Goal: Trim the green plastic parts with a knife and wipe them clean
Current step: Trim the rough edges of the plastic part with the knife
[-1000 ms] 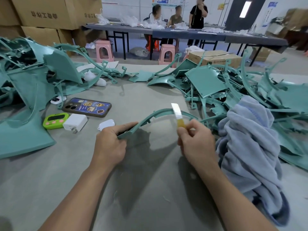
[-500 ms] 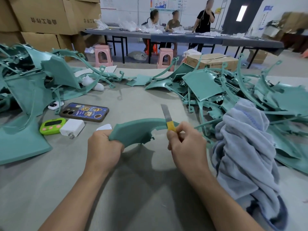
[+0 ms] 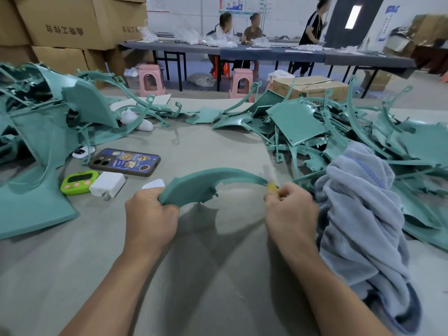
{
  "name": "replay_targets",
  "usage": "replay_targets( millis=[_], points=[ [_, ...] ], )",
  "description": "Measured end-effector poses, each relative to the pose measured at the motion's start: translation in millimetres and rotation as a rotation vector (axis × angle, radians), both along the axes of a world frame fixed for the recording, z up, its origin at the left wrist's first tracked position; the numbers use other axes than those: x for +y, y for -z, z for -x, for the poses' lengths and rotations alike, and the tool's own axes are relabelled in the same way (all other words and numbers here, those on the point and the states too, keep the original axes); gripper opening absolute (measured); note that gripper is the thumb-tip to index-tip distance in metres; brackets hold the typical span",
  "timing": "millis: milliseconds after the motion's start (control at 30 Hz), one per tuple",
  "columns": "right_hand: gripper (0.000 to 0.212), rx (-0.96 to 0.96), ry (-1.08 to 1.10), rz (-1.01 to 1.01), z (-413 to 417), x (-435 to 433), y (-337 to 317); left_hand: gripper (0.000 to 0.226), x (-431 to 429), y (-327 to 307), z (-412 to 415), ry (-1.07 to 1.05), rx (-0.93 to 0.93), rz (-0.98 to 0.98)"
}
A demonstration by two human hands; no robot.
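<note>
Fingers of the left hand (image 3: 151,214) are curled tight round the near-left end of a curved, teal-green plastic part (image 3: 201,183), which it holds above the grey table covering (image 3: 218,275). The part arches from this fist rightward to the right hand (image 3: 291,209). That hand pinches the yellow handle of a small knife (image 3: 272,186) between thumb and bent fingers. The pale blade rises from the handle against the part's narrow right end and is blurred, so its exact edge cannot be made out.

Half a second ago the blade stood sharp and upright over the middle of the part. Now it sits at the right tip, and the right hand has shifted rightward with it, close to the crumpled blue-grey towel (image 3: 358,214) that lies at the near right. A second ago the part showed as a thin arc, edge-on. Its broad face is turned up now, as it was half a second ago. The left hand's hold on the wide end is unchanged.

Left of the hands lie a phone in a blue patterned case (image 3: 124,162), a lime-green timer (image 3: 78,182) and a white charger block (image 3: 108,184). Heaps of teal-green plastic parts lie at the far left (image 3: 36,132) and far right (image 3: 303,127).
</note>
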State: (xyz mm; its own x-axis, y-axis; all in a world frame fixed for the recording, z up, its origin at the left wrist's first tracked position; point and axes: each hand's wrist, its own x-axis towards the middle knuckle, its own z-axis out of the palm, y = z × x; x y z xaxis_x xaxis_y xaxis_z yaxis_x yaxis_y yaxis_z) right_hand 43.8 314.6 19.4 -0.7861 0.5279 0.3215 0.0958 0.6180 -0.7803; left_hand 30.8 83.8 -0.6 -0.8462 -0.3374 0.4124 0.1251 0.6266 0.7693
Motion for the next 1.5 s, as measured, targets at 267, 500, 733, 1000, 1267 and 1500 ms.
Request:
replay_targets(
  millis=[267,500,733,1000,1267,1500],
  points=[
    [0.022,0.09,-0.174,0.089,-2,-10,-6,0.047,2,-12,-3,0.014,0.006,-0.033],
    [0.034,-0.183,-0.012,-0.023,9,4,2,0.061,-7,-20,-4,0.011,-0.03,-0.08],
    [0.031,0.037,-0.133,0.012,10,-4,-2,0.073,-8,-14,-1,-0.034,-0.02,-0.084],
    [0.035,-0.107,0.089,-0.069,11,17,4,0.045,-11,-6,5,-0.057,-0.071,-0.077],
    [0.034,-0.126,0.017,-0.032,19,11,8,0.02,-12,-8,5,-0.129,-0.072,-0.048],
    [0.033,0.039,0.014,0.08,14,26,4,0.016,-18,-14,0,-0.104,-0.084,-0.075]
  ],
)
